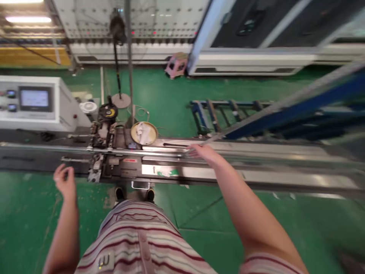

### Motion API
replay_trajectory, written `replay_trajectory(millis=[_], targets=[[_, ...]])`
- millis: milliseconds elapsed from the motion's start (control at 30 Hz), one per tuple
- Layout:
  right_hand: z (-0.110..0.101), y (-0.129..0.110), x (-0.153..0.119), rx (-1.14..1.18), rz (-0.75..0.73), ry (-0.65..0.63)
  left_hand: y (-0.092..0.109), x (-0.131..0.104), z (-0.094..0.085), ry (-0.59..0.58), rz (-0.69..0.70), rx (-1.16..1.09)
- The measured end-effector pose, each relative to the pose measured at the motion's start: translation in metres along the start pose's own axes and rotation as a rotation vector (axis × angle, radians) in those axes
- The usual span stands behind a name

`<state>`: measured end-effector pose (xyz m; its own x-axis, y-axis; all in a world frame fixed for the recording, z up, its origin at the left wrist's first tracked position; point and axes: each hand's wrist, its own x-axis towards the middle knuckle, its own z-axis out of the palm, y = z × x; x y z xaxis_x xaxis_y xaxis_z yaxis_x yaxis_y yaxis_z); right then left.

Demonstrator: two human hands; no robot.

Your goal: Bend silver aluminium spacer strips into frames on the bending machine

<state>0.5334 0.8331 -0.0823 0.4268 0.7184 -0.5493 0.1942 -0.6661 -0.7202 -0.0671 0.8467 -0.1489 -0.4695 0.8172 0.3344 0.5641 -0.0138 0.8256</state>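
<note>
My right hand (203, 153) is over the long metal bench, its fingers closed around the end of a long thin metal strip (242, 123) that slants up to the far right. Beneath its fingers, a straight metal bar (137, 153) runs lengthwise along the bench and through a clamping machine (102, 135). My left hand (65, 182) hovers at the bench's near edge, left of the machine. Its thumb and finger curl together into a ring, with nothing visible in them. A thin metal rod (75, 160) lies just beyond that hand.
A round yellow dish (144, 133) holding a white cloth sits behind the bar. The control box (31, 102) with a screen stands at left. Behind the bench are a blue rack (213, 114), a pole on a round base (121, 101) and a pink stool (176, 65).
</note>
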Motion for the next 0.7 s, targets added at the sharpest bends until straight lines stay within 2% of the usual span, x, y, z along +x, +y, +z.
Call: replay_trajectory(millis=[100,200,300,467,700], targets=[[0.042,-0.01,0.001,-0.04,-0.044,-0.072,-0.039,-0.053,0.007,0.063,-0.044,0.015],[0.085,-0.018,0.003,-0.054,-0.098,-0.147,-0.066,-0.08,0.007,0.091,-0.084,0.011],[0.13,-0.025,0.005,-0.076,-0.14,-0.188,-0.082,-0.089,-0.01,0.12,-0.115,-0.002],[0.212,-0.043,-0.004,-0.137,-0.292,-0.254,-0.11,-0.094,-0.046,0.179,-0.175,-0.042],[0.325,-0.085,-0.031,-0.167,-0.366,-0.34,-0.165,-0.101,-0.098,0.252,-0.309,-0.094]])
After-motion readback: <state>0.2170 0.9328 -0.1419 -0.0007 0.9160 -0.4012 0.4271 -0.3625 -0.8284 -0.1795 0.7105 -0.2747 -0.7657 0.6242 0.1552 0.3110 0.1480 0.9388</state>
